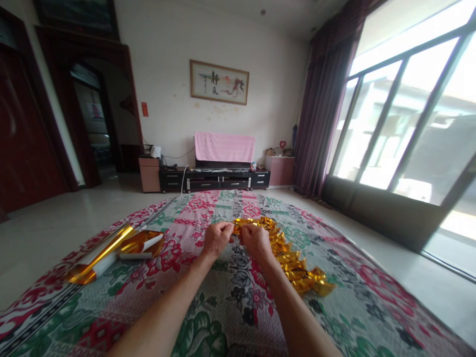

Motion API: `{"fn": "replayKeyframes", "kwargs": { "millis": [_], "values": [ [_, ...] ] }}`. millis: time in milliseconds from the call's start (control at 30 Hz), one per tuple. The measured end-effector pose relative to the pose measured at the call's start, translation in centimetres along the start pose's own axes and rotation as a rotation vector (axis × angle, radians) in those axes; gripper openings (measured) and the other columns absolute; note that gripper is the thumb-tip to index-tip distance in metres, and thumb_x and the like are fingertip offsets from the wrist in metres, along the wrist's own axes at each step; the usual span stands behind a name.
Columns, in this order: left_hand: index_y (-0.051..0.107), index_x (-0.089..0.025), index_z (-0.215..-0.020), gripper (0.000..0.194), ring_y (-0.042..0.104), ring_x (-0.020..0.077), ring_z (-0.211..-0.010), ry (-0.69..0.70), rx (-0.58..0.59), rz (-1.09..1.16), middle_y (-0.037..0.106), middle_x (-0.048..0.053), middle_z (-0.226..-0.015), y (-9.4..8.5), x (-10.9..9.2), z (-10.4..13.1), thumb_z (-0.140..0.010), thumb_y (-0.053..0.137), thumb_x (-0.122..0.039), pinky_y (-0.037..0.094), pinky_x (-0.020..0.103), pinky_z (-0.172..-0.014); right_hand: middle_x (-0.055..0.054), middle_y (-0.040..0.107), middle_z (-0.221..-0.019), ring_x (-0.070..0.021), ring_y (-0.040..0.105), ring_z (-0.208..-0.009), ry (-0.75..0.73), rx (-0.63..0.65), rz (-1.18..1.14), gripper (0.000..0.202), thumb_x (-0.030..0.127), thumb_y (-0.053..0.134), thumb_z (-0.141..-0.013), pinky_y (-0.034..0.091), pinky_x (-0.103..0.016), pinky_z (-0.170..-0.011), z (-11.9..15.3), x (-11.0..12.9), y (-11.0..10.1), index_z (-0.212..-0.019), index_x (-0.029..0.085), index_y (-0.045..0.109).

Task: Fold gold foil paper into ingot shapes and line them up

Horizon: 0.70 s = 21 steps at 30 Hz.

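Observation:
A gold foil garland with crinkled, folded segments curves over the patterned cloth, from between my hands out to the right and back toward me. My left hand is closed in a pinch at the garland's left end. Close beside it, my right hand is curled closed over the foil. A small stretch of gold shows between the two hands; the fingertips are mostly hidden behind the knuckles. Off to the left lie a roll of gold foil and a partly curled gold sheet with a white underside.
The floral cloth covers the wide surface under my arms. Beyond it stand a low black cabinet and a screen draped with a pink cloth. A purple curtain and large windows are at the right.

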State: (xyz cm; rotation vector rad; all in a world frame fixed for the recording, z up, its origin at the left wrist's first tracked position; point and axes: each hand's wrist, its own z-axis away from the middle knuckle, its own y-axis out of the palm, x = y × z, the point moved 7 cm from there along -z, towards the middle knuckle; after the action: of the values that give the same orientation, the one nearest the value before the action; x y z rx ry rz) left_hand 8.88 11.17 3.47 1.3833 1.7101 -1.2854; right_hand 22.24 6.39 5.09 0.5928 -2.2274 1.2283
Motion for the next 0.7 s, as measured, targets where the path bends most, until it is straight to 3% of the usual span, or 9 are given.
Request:
{"fn": "replayKeyframes", "kwargs": {
  "millis": [167,267,433,533,700],
  "values": [
    [0.062,-0.016,-0.098,0.03,0.061,0.0112,-0.051,0.059,0.057,0.059,0.065,0.0,-0.067,0.0,-0.4,0.2,-0.074,0.05,-0.03,0.044,0.019,-0.047,-0.003,0.064,-0.054,-0.0104,0.054,-0.05,0.08,0.028,0.024,0.032,0.023,0.04,-0.076,0.031,-0.017,-0.046,-0.1,-0.2,-0.5,-0.06,0.016,0.067],
    [0.063,-0.016,-0.095,0.026,0.06,0.0096,-0.055,0.223,0.101,-0.028,0.064,0.002,-0.079,-0.3,-1.3,0.5,-0.073,0.052,-0.023,0.045,0.018,-0.05,-0.003,0.063,-0.052,-0.0105,0.053,-0.048,0.123,0.029,0.037,0.031,0.022,0.04,-0.075,0.03,-0.017,-0.046,-0.1,-0.4,-0.7,-0.059,0.016,0.067],
    [0.067,-0.018,-0.08,0.017,0.06,0.0116,-0.072,0.492,0.108,-0.229,0.065,0.003,-0.082,-0.4,-2.3,0.8,-0.071,0.053,-0.013,0.047,0.021,-0.067,-0.003,0.063,-0.052,-0.0109,0.054,-0.049,0.109,0.055,0.032,0.03,0.021,0.041,-0.074,0.031,-0.018,-0.047,-0.2,-0.6,-0.2,-0.058,0.016,0.065],
    [0.067,-0.017,-0.078,0.016,0.06,0.0122,-0.077,0.533,0.101,-0.238,0.066,0.003,-0.082,-0.3,-2.3,0.8,-0.071,0.053,-0.011,0.046,0.022,-0.072,-0.002,0.063,-0.053,-0.0105,0.053,-0.049,0.097,0.045,0.011,0.031,0.023,0.038,-0.077,0.032,-0.018,-0.048,-0.4,-0.6,-0.2,-0.062,0.017,0.065],
    [0.067,-0.017,-0.075,0.015,0.06,0.0125,-0.076,0.486,0.115,-0.272,0.066,0.003,-0.08,-0.1,-1.6,0.6,-0.071,0.053,-0.011,0.046,0.022,-0.072,-0.002,0.062,-0.055,-0.0107,0.051,-0.049,0.09,-0.029,0.015,0.037,0.027,0.033,-0.082,0.033,-0.019,-0.05,-0.6,-0.5,-1.3,-0.067,0.018,0.065]
  ]
}}
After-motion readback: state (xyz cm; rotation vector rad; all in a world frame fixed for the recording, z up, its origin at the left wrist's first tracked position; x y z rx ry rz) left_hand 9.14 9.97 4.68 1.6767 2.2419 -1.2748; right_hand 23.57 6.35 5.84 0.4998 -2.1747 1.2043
